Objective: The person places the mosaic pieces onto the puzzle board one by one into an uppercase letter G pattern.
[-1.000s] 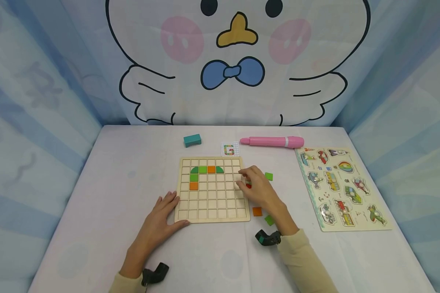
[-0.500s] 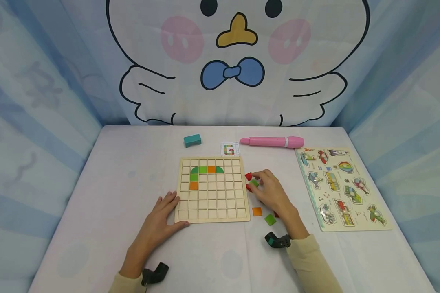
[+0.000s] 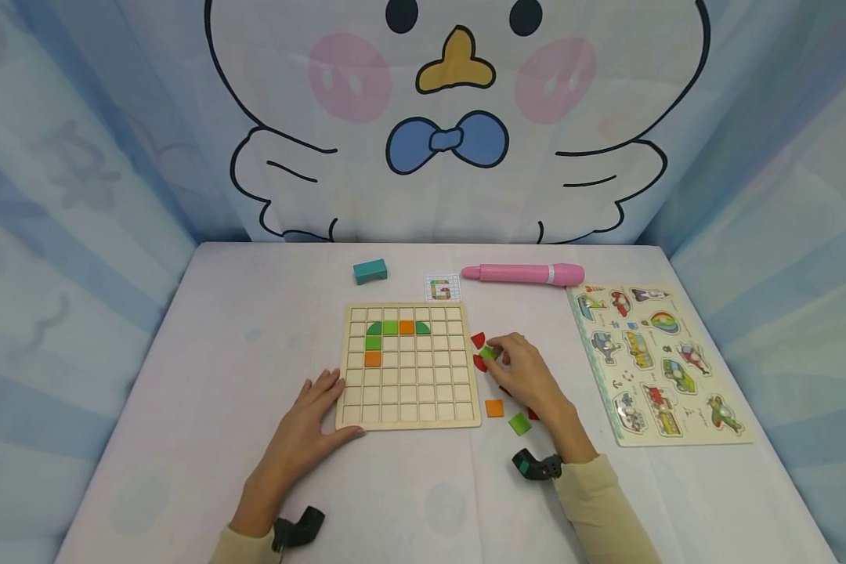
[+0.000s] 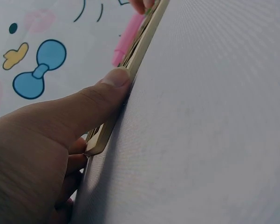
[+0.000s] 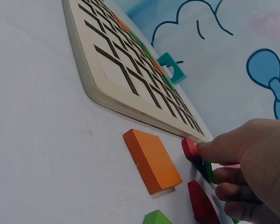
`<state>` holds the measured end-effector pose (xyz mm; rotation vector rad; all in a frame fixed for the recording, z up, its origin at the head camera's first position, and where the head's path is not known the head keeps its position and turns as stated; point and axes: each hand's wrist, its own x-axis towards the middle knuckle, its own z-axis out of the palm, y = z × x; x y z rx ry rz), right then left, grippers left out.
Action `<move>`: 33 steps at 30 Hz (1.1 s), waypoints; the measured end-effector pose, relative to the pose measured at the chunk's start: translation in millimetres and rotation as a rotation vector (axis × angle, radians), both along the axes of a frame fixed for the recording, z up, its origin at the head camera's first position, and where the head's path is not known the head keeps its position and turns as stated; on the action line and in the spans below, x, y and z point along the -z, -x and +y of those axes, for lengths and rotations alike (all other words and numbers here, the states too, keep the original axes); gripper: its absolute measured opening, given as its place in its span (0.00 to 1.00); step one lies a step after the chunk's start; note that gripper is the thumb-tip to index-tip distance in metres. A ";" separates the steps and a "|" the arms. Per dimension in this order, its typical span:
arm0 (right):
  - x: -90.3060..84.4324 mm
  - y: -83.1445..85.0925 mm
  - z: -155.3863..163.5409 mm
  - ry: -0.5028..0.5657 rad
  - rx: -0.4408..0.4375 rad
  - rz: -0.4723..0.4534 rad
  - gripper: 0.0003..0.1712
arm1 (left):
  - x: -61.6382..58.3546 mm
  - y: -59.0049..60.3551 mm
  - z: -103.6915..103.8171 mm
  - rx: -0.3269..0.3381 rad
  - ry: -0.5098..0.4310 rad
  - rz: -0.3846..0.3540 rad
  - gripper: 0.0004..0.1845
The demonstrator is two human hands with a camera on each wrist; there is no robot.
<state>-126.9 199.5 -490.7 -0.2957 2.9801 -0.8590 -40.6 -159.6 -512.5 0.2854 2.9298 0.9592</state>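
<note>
Tiles (image 3: 390, 327) in gridded board (image 3: 426, 390), left hand (image 3: 309, 427) spread, green square (image 3: 488, 353) pinched in right hand (image 3: 525, 371)

Beige sleeves (image 3: 605, 505) end above bare hands (image 3: 306, 429), with a bent black device (image 3: 300, 527) worn at each wrist.

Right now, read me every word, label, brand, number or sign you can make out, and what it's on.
"G": on the small white card, drawn in coloured blocks.
Picture puzzle board: small printed marks, too small to read.
Grid board, loose tiles, pink marker: nothing readable.
</note>
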 end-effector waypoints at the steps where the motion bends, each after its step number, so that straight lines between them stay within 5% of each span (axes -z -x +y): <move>1: -0.1 0.3 0.0 0.000 0.003 0.000 0.20 | 0.1 -0.1 0.0 0.001 0.001 0.003 0.49; 33: -10.3 7.4 -13.1 0.064 -0.002 0.036 0.14 | 1.1 0.0 -1.4 0.008 -0.001 0.023 0.49</move>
